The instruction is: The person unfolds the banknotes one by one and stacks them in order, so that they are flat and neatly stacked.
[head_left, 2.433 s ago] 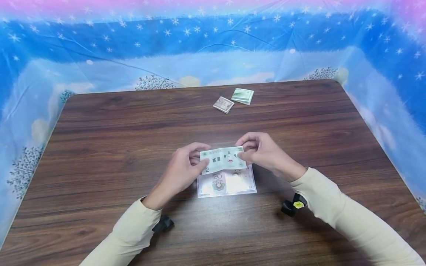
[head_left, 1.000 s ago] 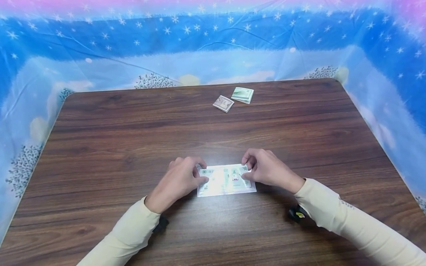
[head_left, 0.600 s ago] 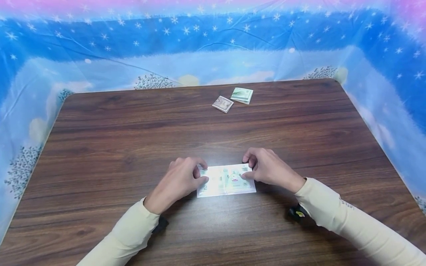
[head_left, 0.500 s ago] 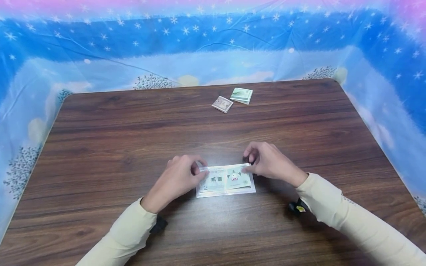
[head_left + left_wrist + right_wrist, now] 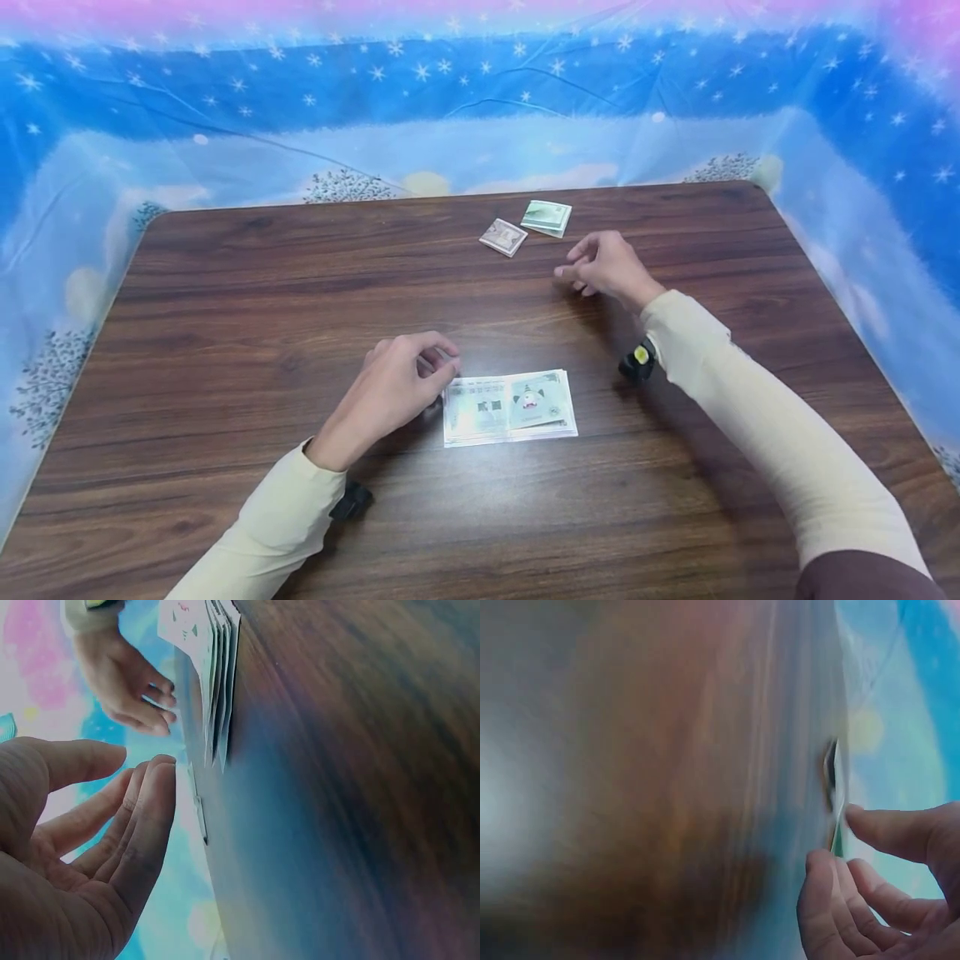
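Observation:
A small stack of banknotes (image 5: 510,408) lies flat at the near middle of the table, a pale green note with a cartoon face on top. At its upper left corner, my left hand (image 5: 401,379) has loosely bent fingers with nothing between them; the left wrist view shows the stack's layered edges (image 5: 217,682) beyond the fingertips. My right hand (image 5: 609,268) is over the table's far half, fingers spread and holding nothing. Just past it lie a folded green banknote (image 5: 547,217) and a folded brownish banknote (image 5: 503,237).
The dark wooden table (image 5: 300,308) ends at a back edge close behind the two folded notes. A blue and pink snowflake-patterned cloth (image 5: 480,83) hangs around its back and sides.
Both hands placed the green note onto the stack and let go of it. My right hand has since moved away toward the folded notes; my left has drawn back slightly.

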`<state>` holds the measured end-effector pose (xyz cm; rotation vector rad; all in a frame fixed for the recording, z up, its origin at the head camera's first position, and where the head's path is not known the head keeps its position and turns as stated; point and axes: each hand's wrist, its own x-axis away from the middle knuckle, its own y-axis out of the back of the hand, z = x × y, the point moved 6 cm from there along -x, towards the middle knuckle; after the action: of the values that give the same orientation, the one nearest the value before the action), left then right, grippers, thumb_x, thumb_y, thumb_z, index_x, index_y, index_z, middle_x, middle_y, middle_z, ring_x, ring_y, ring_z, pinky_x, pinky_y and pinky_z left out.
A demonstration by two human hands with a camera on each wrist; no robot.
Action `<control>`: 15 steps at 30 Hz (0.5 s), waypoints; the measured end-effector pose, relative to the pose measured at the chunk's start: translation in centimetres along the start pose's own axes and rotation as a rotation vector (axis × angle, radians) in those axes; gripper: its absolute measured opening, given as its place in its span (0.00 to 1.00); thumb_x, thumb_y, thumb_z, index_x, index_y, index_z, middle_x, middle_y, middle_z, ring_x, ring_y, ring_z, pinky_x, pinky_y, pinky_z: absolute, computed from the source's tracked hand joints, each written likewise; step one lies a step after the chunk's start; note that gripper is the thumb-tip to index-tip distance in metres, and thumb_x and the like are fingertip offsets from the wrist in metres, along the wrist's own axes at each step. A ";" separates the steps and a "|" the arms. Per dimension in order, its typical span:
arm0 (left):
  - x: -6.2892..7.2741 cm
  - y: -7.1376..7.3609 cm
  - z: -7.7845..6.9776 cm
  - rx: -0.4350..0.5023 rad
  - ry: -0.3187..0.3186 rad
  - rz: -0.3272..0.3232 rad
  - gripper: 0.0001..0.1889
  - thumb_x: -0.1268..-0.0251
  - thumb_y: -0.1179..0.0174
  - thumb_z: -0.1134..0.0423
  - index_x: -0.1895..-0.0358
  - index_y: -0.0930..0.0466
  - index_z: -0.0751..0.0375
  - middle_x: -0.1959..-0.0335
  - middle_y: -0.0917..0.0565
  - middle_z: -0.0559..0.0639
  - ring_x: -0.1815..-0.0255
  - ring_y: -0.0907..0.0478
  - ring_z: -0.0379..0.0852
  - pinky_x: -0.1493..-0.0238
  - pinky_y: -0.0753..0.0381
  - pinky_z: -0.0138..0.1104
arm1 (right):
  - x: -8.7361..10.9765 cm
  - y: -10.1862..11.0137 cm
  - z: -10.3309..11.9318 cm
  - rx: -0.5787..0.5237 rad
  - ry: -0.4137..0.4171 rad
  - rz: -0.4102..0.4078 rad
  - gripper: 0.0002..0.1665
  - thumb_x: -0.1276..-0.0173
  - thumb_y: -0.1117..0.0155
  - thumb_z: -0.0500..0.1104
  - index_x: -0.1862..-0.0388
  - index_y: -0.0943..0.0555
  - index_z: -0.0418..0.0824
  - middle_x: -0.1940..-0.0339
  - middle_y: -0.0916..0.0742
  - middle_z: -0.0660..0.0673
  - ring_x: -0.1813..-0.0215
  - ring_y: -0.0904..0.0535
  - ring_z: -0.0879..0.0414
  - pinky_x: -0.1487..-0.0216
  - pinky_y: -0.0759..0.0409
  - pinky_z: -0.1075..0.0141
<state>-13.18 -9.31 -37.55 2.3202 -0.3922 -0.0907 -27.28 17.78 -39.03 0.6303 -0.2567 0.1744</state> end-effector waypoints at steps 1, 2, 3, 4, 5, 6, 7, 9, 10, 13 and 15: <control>0.0 0.1 0.0 0.005 -0.001 -0.002 0.08 0.29 0.36 0.61 0.52 0.13 0.58 0.68 0.13 0.44 0.70 0.17 0.39 0.67 0.20 0.37 | -0.8 0.3 -0.1 -0.006 -0.006 -0.024 0.23 0.34 0.26 0.40 0.49 0.24 0.28 0.64 0.15 0.39 0.68 0.15 0.52 0.66 0.14 0.63; 0.1 0.1 0.0 0.009 -0.004 -0.004 0.08 0.29 0.36 0.61 0.53 0.13 0.58 0.68 0.13 0.44 0.70 0.17 0.39 0.67 0.20 0.37 | -1.5 0.5 -0.1 -0.009 -0.014 -0.047 0.23 0.34 0.26 0.41 0.49 0.24 0.28 0.63 0.15 0.38 0.69 0.16 0.53 0.67 0.14 0.64; 0.1 0.2 0.0 0.009 -0.004 -0.006 0.08 0.29 0.36 0.61 0.53 0.13 0.58 0.68 0.13 0.44 0.70 0.17 0.39 0.66 0.20 0.38 | -2.2 0.7 -0.2 -0.017 -0.025 -0.065 0.24 0.33 0.26 0.42 0.48 0.25 0.28 0.61 0.16 0.38 0.69 0.16 0.54 0.68 0.14 0.64; 0.1 0.3 -0.1 0.011 -0.005 -0.006 0.08 0.29 0.36 0.61 0.53 0.13 0.58 0.68 0.13 0.44 0.69 0.17 0.39 0.66 0.19 0.38 | -2.8 0.9 -0.3 -0.023 -0.035 -0.081 0.25 0.33 0.27 0.42 0.46 0.25 0.28 0.59 0.16 0.37 0.69 0.16 0.55 0.68 0.14 0.65; 0.2 0.4 -0.1 0.010 -0.003 -0.009 0.08 0.29 0.36 0.61 0.53 0.13 0.58 0.68 0.13 0.44 0.69 0.16 0.39 0.65 0.19 0.39 | -3.3 1.1 -0.3 -0.030 -0.047 -0.093 0.26 0.33 0.27 0.43 0.45 0.26 0.28 0.57 0.16 0.36 0.69 0.16 0.56 0.68 0.14 0.65; 0.2 0.4 -0.1 0.008 -0.002 -0.009 0.08 0.29 0.36 0.61 0.53 0.13 0.58 0.67 0.13 0.44 0.69 0.16 0.39 0.63 0.19 0.39 | -3.8 1.2 -0.3 -0.033 -0.058 -0.105 0.27 0.32 0.28 0.43 0.44 0.26 0.28 0.54 0.17 0.35 0.68 0.17 0.56 0.67 0.14 0.66; 0.2 0.5 -0.1 0.007 0.001 -0.009 0.08 0.29 0.36 0.60 0.53 0.13 0.57 0.67 0.13 0.44 0.68 0.16 0.39 0.63 0.18 0.40 | -4.2 1.4 -0.4 -0.036 -0.071 -0.118 0.28 0.32 0.28 0.44 0.42 0.26 0.27 0.52 0.17 0.35 0.68 0.17 0.56 0.66 0.14 0.66; 0.2 0.5 -0.1 0.000 0.010 -0.007 0.08 0.29 0.36 0.59 0.53 0.13 0.56 0.67 0.13 0.43 0.68 0.16 0.39 0.61 0.18 0.40 | -4.9 1.8 -0.4 -0.043 -0.088 -0.143 0.30 0.32 0.29 0.44 0.40 0.26 0.27 0.47 0.19 0.33 0.65 0.17 0.54 0.61 0.13 0.64; 0.2 0.5 -0.1 -0.002 0.013 -0.005 0.08 0.29 0.36 0.59 0.53 0.13 0.56 0.66 0.13 0.43 0.68 0.16 0.39 0.60 0.18 0.41 | -5.2 2.0 -0.4 -0.036 -0.094 -0.156 0.30 0.31 0.29 0.45 0.39 0.26 0.27 0.45 0.19 0.33 0.63 0.17 0.53 0.59 0.13 0.62; 0.2 0.6 -0.2 -0.002 0.019 -0.002 0.09 0.28 0.37 0.58 0.52 0.13 0.55 0.66 0.13 0.43 0.67 0.16 0.39 0.61 0.18 0.40 | -5.9 2.4 -0.2 -0.009 -0.105 -0.196 0.32 0.30 0.31 0.47 0.36 0.27 0.28 0.42 0.20 0.33 0.56 0.18 0.48 0.51 0.15 0.57; 0.2 0.6 -0.2 0.000 0.015 -0.001 0.09 0.28 0.37 0.58 0.52 0.13 0.56 0.65 0.13 0.44 0.67 0.16 0.39 0.61 0.18 0.40 | -6.3 2.5 0.0 0.010 -0.106 -0.216 0.33 0.29 0.32 0.49 0.35 0.28 0.30 0.39 0.21 0.33 0.50 0.19 0.45 0.45 0.19 0.54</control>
<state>-13.12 -9.58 -36.98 2.3198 -0.3832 -0.0740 -33.91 19.28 -39.43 0.6738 -0.2876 -0.0654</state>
